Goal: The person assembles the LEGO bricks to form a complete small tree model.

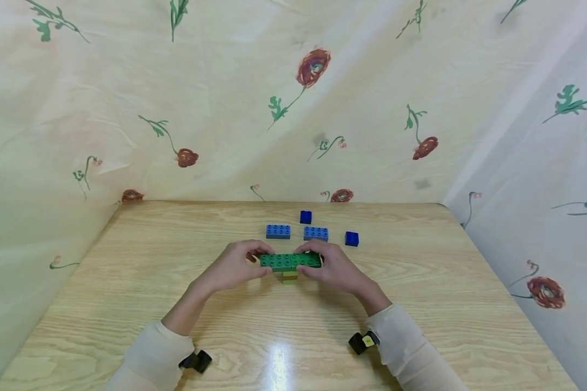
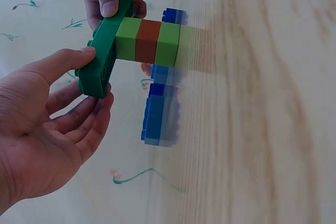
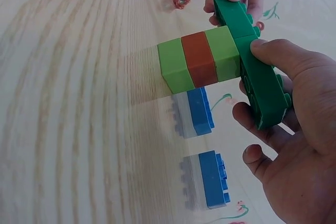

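Wood-grain counter (image 1: 151, 250). Left hand (image 1: 233, 267) and right hand (image 1: 336, 267) each pinch one of two end-to-end green bricks (image 1: 276, 262), level across a green-orange stack (image 1: 289, 278) standing on it. Beyond: two blue bricks (image 1: 278, 232), two smaller dark-blue blocks (image 1: 351, 239).

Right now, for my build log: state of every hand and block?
Left hand: pinching left green block
Right hand: pinching right green block
Lime and brown stack: upright on the table
Green blocks: end to end atop the stack
Left long blue block: loose, studs up
Right long blue block: loose, studs up
Far small blue block: loose
Right small blue block: loose
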`<state>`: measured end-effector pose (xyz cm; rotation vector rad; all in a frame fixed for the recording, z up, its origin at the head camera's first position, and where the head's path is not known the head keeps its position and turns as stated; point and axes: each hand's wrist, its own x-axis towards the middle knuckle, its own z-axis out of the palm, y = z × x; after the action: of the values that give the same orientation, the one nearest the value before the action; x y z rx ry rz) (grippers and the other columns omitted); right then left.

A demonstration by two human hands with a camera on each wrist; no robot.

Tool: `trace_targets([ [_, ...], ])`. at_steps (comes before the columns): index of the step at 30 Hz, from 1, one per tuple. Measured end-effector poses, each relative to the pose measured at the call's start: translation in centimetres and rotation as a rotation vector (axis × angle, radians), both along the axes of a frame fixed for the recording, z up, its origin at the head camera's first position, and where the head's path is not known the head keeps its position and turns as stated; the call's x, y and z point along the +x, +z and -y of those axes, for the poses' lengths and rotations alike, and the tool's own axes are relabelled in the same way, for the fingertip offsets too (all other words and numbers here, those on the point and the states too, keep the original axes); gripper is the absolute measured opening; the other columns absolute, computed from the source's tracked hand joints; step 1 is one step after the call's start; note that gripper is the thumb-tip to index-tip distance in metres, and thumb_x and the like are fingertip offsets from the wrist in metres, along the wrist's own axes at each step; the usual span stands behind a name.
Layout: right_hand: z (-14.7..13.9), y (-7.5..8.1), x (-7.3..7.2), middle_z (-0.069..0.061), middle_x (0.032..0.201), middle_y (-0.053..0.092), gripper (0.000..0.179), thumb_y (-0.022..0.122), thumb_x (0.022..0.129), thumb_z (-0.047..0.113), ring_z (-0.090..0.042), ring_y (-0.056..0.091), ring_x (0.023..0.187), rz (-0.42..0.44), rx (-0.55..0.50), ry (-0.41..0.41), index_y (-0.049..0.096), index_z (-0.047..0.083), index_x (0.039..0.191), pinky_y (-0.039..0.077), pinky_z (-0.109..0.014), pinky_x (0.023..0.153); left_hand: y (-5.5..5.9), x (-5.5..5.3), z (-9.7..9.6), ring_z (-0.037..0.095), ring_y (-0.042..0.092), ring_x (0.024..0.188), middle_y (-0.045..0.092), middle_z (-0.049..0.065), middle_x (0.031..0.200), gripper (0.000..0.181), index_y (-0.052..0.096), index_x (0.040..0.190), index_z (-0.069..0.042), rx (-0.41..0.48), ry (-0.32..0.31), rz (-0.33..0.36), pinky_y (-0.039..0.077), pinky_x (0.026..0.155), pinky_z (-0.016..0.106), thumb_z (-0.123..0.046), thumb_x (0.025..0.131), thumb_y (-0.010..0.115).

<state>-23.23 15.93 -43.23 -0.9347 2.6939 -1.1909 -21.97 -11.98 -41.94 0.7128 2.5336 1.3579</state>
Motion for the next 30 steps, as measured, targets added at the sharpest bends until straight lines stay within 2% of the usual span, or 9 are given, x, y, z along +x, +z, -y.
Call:
trace_targets([
  [11, -0.1, 0.3, 0.0, 0.0, 0.119, 0.069, 0.032, 0.078, 0.093, 0.023, -0.015, 0.06, 0.094, 0.013, 0.002, 0.025, 0.071, 0.02, 0.124, 0.053, -0.027, 0.081, 0.1, 0.0, 0.5, 0.017, 0.065, 0.1, 0.073, 0.002, 0.116, 0.031, 0.072, 0.122, -0.015, -0.011, -0.004, 0.013, 0.054, 0.09, 0.034, -0.022, 0.092, 0.079],
  [16, -0.8, 0.7, -0.1, 0.0, 0.124, 0.069, 0.032, 0.079, 0.093, 0.026, -0.017, 0.058, 0.096, 0.061, 0.02, 0.0, 0.071, 0.023, 0.124, 0.049, -0.026, 0.073, 0.1, -0.1, 0.6, 0.016, 0.065, 0.1, 0.073, 0.002, 0.116, 0.031, 0.072, 0.121, -0.016, -0.014, 0.0, 0.019, 0.055, 0.089, 0.033, -0.02, 0.092, 0.079],
  [19, -1.4, 1.0, -0.3, 0.002, 0.121, 0.07, 0.031, 0.079, 0.093, 0.027, -0.017, 0.058, 0.097, 0.079, 0.029, -0.011, 0.072, 0.024, 0.123, 0.046, -0.026, 0.07, 0.0, -0.2, 0.8, 0.016, 0.065, 0.1, 0.073, 0.001, 0.117, 0.03, 0.072, 0.121, -0.017, -0.021, 0.016, 0.025, 0.055, 0.088, 0.031, -0.02, 0.091, 0.079],
  [26, -3.0, 1.4, -1.1, 0.004, 0.116, 0.073, 0.031, 0.076, 0.095, 0.025, -0.016, 0.063, 0.097, 0.093, 0.018, 0.002, 0.072, 0.015, 0.125, 0.048, -0.029, 0.074, 0.0, -0.2, 1.1, 0.017, 0.065, 0.102, 0.072, 0.003, 0.12, 0.032, 0.072, 0.123, -0.016, -0.021, 0.007, 0.012, 0.055, 0.09, 0.035, -0.021, 0.092, 0.079],
  [30, -3.9, 1.6, -1.7, -0.005, 0.119, 0.073, 0.029, 0.071, 0.099, 0.025, -0.016, 0.063, 0.099, 0.093, 0.01, -0.012, 0.071, 0.012, 0.125, 0.048, -0.03, 0.077, -0.1, -0.3, 1.1, 0.017, 0.065, 0.103, 0.072, 0.003, 0.12, 0.032, 0.072, 0.123, -0.016, -0.016, 0.005, 0.018, 0.055, 0.09, 0.034, -0.021, 0.092, 0.079],
])
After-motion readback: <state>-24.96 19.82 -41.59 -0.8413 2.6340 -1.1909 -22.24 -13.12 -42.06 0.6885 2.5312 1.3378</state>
